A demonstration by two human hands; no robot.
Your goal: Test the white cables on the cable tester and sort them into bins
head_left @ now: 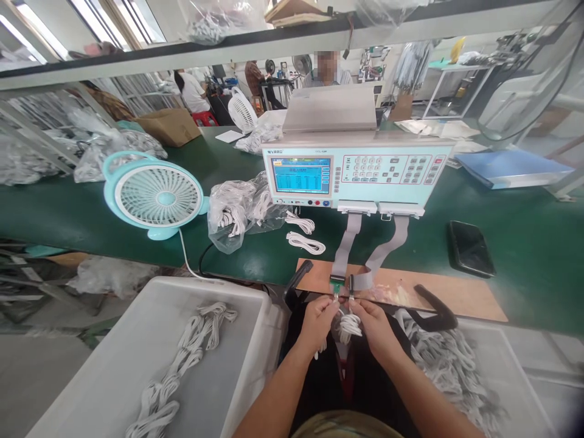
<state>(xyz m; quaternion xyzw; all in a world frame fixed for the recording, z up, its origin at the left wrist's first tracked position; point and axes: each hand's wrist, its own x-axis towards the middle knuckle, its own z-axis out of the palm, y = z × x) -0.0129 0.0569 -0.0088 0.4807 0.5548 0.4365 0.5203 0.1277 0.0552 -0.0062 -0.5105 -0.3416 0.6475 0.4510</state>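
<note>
A bundled white cable (350, 325) hangs between my hands at the near edge of the bench. My left hand (319, 319) pinches one end of it, right at a small green connector board (337, 286) on a grey ribbon cable (347, 246). My right hand (370, 319) pinches the other end at a dark connector (351, 285) on a second ribbon cable (390, 246). Both ribbons run up to the tester (356, 173), whose screen (301, 175) is lit blue. Whether the plugs are fully seated is too small to tell.
A bin (237, 365) with coiled cables stands left; another bin (511, 365), piled with cables, stands right. On the bench are a fan (159, 198), a bag of cables (232, 210), two loose cable bundles (305, 243), a phone (471, 248) and a blue folder (511, 167).
</note>
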